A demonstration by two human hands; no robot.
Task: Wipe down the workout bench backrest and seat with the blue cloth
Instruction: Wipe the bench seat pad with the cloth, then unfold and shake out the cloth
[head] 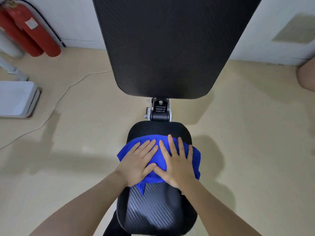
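The black bench seat (153,210) runs from the lower middle up to a hinge, and the wide black backrest (167,45) rises beyond it. A blue cloth (194,160) lies spread across the upper half of the seat. My left hand (138,166) and my right hand (177,166) press flat on the cloth side by side, fingers spread and pointing toward the backrest, thumbs almost touching. A ring shows on my right hand. The cloth's edges hang over both sides of the seat.
The metal hinge bracket (159,109) joins seat and backrest. Two red fire extinguishers (29,31) lean on the wall at the upper left. A white flat device (17,99) sits on the beige floor at left, with a thin white cable (56,103) trailing past it.
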